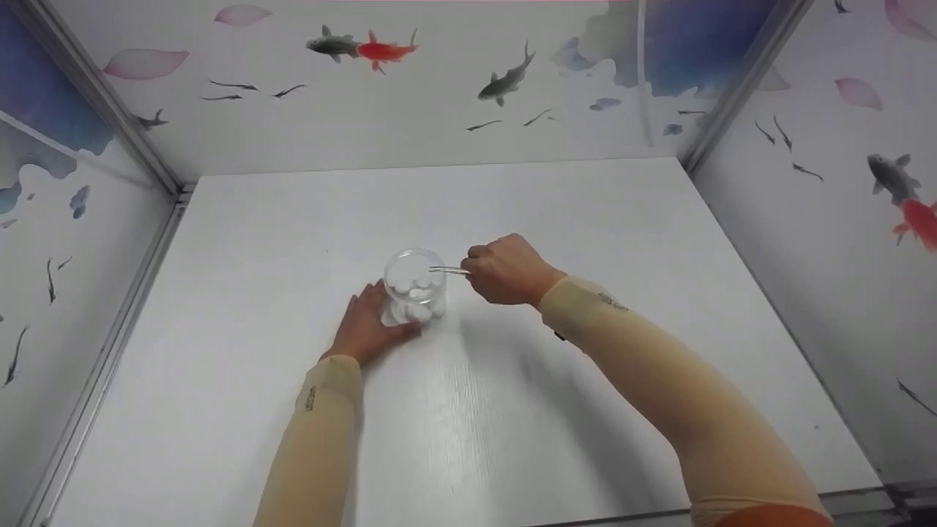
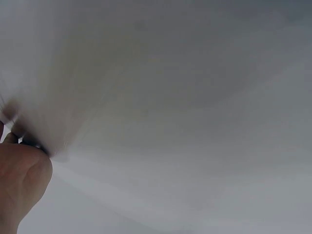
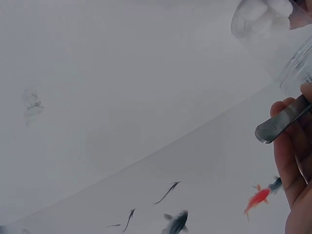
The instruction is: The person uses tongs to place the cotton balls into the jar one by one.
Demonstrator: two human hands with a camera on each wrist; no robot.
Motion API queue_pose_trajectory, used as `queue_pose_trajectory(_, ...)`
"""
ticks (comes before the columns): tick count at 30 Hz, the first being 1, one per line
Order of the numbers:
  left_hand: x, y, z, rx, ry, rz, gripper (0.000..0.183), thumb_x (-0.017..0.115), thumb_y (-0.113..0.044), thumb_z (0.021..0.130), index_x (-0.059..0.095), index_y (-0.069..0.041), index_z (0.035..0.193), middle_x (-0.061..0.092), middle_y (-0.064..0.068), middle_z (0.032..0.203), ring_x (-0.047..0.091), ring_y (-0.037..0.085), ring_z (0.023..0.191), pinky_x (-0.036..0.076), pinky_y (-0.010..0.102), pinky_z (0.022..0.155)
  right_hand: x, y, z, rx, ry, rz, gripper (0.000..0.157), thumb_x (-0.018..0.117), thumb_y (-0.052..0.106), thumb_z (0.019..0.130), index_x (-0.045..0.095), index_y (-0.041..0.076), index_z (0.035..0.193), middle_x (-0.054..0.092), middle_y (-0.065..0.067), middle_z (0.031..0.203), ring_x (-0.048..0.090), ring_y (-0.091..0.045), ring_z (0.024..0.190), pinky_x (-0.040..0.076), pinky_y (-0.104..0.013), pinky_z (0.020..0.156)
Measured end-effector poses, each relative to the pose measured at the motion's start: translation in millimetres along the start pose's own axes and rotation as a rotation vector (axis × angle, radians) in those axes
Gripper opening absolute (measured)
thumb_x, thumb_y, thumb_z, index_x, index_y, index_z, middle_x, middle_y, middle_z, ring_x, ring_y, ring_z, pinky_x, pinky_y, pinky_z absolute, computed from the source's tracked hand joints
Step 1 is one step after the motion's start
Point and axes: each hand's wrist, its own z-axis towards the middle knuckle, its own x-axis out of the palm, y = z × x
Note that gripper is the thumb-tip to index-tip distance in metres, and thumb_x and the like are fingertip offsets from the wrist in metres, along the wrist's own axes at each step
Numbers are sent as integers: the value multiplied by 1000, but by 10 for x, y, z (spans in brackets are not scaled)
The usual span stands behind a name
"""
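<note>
A clear round jar [image 1: 396, 298] stands on the white table, with white cotton balls [image 1: 419, 313] in its lower part. My left hand [image 1: 367, 326] holds the jar from the left, thumb along its near side. In the left wrist view, only part of the left hand [image 2: 23, 183] shows at the lower left. To the jar's right, my right hand [image 1: 509, 269] grips metal tweezers [image 1: 452, 270], whose tips overlap the jar's open mouth. The right wrist view shows the broad end of the tweezers [image 3: 278, 126] between the fingers, with nearby cotton balls [image 3: 262, 19] behind clear plastic.
A white tabletop [image 1: 293, 212] surrounds the jar. Upright panels printed with fish and petals close it in at the back [image 1: 432, 117], left and right. Metal framing [image 1: 168, 190] runs along the corners and edges. Beige sleeves [image 1: 644, 373] cover both forearms.
</note>
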Motion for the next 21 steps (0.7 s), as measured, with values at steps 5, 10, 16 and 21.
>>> queue_pose_trajectory(5,-1,-5,-2,-8,8,5,120,74,-73,71,20,-12,160,21,14,163,10,27,151,-3,35,122,-33,-113,-124,75,-2,-5,9,67,12,89,75,9,87,66,-2,73,53,-16,48,49,-35,41)
queue_pose_trajectory(10,-15,-18,-21,3,7,8,118,74,-70,74,19,-9,160,22,16,162,11,28,151,-3,35,123,30,-262,-315,157,29,5,9,67,11,90,74,7,85,65,-4,71,51,-16,49,49,-35,42)
queue_pose_trajectory(16,-16,-8,-22,-1,9,16,119,73,-72,74,18,-8,160,20,17,163,10,28,151,-2,35,123,185,-331,-495,230,143,-28,9,68,12,89,74,8,84,65,-5,71,53,-17,52,49,-36,43)
queue_pose_trajectory(21,-22,-27,-32,-20,22,2,121,72,-72,74,17,-10,160,17,16,164,8,27,151,-3,36,123,294,-307,-578,248,177,-28,9,69,14,89,75,8,85,66,-4,71,56,-18,54,51,-37,46)
